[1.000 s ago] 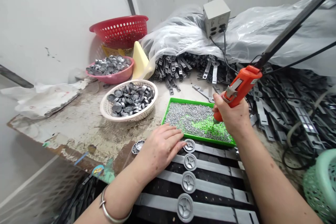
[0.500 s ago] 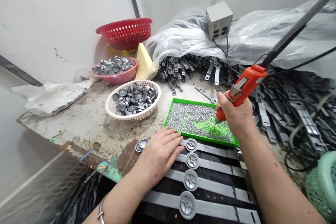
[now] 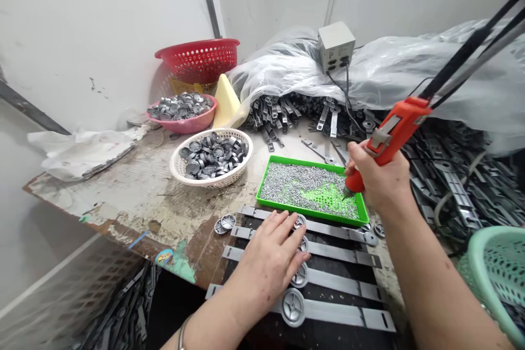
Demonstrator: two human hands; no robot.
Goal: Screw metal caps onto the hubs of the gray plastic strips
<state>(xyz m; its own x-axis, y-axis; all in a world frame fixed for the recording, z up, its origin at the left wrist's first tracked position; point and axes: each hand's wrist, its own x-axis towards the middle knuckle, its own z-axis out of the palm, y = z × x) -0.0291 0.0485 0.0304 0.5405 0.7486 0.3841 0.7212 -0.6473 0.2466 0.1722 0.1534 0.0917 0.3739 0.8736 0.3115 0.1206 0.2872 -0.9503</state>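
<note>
My right hand point(image 3: 383, 178) is wrapped round an orange electric screwdriver point(image 3: 396, 131), its tip pointing down at the right part of a green tray point(image 3: 311, 217) of small silver screws point(image 3: 283, 183). Flat and with fingers spread, my left hand point(image 3: 274, 254) lies over several grey plastic strips point(image 3: 340, 281) laid side by side on a black surface. Each strip carries a round spoked disc point(image 3: 292, 307) at its middle; my fingers partly cover some of these discs. Two loose discs point(image 3: 225, 223) rest on the table left of the strips.
A white basket point(image 3: 211, 180) and a pink bowl point(image 3: 184, 124) hold grey round caps. Behind them stands a red basket point(image 3: 200, 60). Grey strips pile up under plastic sheeting point(image 3: 283, 65), near a power box point(image 3: 336, 46). A green basket point(image 3: 488, 268) stands at right.
My left hand has moved right and down, from the strips' left part onto their discs. My right hand has shifted slightly right with the screwdriver, its tip still over the tray.
</note>
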